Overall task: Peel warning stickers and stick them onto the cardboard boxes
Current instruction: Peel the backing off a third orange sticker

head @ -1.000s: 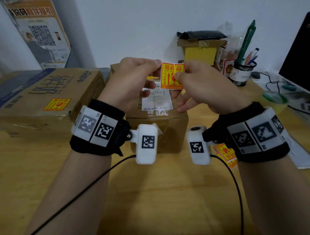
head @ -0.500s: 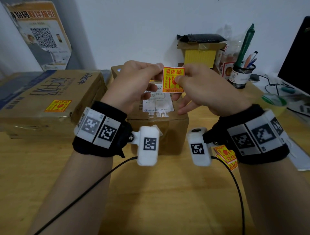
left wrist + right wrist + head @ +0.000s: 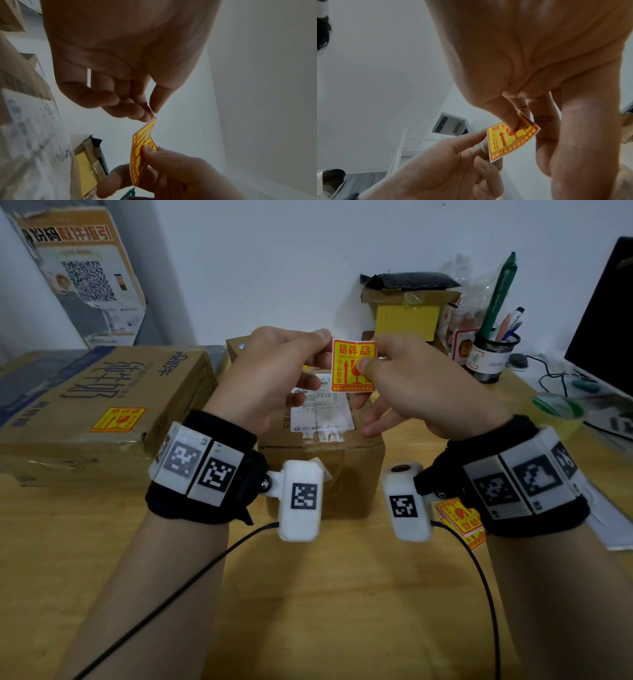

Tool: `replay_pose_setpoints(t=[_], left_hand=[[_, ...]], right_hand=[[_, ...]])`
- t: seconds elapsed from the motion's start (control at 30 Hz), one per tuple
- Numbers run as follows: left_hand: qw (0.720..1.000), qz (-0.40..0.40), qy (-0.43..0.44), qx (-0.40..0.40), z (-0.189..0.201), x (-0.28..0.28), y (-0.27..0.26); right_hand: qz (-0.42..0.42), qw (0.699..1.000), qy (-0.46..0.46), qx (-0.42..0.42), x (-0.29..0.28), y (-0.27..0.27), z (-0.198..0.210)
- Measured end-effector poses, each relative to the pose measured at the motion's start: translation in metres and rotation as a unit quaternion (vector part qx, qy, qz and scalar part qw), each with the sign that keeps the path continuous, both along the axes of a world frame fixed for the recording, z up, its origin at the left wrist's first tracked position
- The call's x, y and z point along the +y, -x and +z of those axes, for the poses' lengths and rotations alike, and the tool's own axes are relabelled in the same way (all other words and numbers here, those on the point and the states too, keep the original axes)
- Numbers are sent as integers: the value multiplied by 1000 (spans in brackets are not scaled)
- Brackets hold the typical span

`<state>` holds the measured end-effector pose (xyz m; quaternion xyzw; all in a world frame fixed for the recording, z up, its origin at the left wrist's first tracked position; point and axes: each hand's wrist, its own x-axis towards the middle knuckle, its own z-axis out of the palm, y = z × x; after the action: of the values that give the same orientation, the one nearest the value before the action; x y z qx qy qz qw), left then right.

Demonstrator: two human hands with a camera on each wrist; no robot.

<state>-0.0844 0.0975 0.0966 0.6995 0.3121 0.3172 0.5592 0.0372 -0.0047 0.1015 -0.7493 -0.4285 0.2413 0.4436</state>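
Right now a yellow-and-red warning sticker point(image 3: 354, 365) is held up in the air between both hands, above a small cardboard box point(image 3: 322, 453) on the wooden table point(image 3: 308, 611). The right hand point(image 3: 421, 392) pinches the sticker's right side, thumb on the printed face and fingers curled behind it. The left hand point(image 3: 270, 374) has its thumb and fingertips drawn together at the sticker's upper left corner; from the left wrist view they meet right at that corner, though whether they grip the sticker or only its backing cannot be told.

As a judgement, the sticker is very light, thin and floppy: it already bows between the two hands. Once freed from its backing it will likely curl and cling to skin or to itself, so it is best held only by the edges and corners, keeping fingertips off the adhesive side. The corner under the left fingertips looks like the right place to start the peel.

A larger box point(image 3: 99, 402) to the left already carries a sticker on top. More stickers point(image 3: 459, 515) lie on the table under the right wrist. The small box shows a white shipping label but no warning sticker can be made out on it.
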Motion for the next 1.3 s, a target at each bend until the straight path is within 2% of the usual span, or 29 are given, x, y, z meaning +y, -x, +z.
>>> replay_pose_setpoints(t=[1.3], left_hand=[[998,-50,-20,40,-5,-4,-7]], right_hand=[[10,999,-20,-23,-1,6,5]])
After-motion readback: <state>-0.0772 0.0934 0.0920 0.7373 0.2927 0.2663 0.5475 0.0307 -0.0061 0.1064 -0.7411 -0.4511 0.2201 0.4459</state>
